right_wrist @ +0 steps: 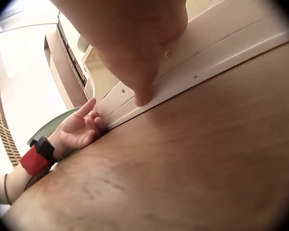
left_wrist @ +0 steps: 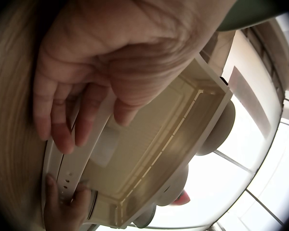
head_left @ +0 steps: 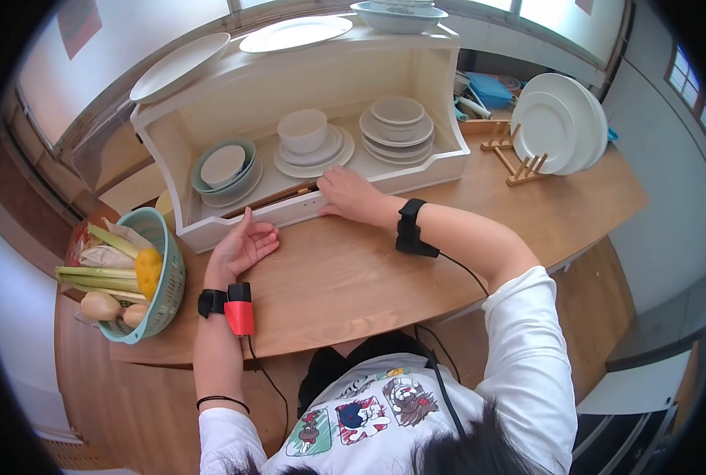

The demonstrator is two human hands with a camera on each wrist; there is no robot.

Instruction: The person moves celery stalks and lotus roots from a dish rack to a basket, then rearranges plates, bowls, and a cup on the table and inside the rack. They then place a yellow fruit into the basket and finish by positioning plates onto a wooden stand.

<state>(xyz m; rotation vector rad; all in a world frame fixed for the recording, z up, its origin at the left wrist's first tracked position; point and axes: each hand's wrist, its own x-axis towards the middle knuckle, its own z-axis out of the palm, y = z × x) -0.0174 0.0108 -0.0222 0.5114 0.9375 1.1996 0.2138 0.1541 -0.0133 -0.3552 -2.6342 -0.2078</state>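
A white dish shelf point(head_left: 321, 207) stands on the wooden table, stacked bowls and plates inside it. Over its low front rail lies my right hand point(head_left: 351, 195), fingers behind the rail and thumb down its outer face, as the right wrist view also shows. Brown chopsticks point(head_left: 290, 193) lie along the inside of that rail, their right end close to my right fingertips. My left hand point(head_left: 244, 247) is turned palm up with loosely bent fingers, holding nothing, right by the rail's left part. In the left wrist view its fingers point(left_wrist: 88, 115) overlap the rail.
A green basket point(head_left: 175, 277) of vegetables and eggs stands left of my left forearm. To the right, a wooden rack point(head_left: 519, 170) holds upright white plates point(head_left: 544, 131). Large dishes point(head_left: 296, 34) rest on top of the shelf. The table's front edge point(head_left: 345, 336) runs close to my body.
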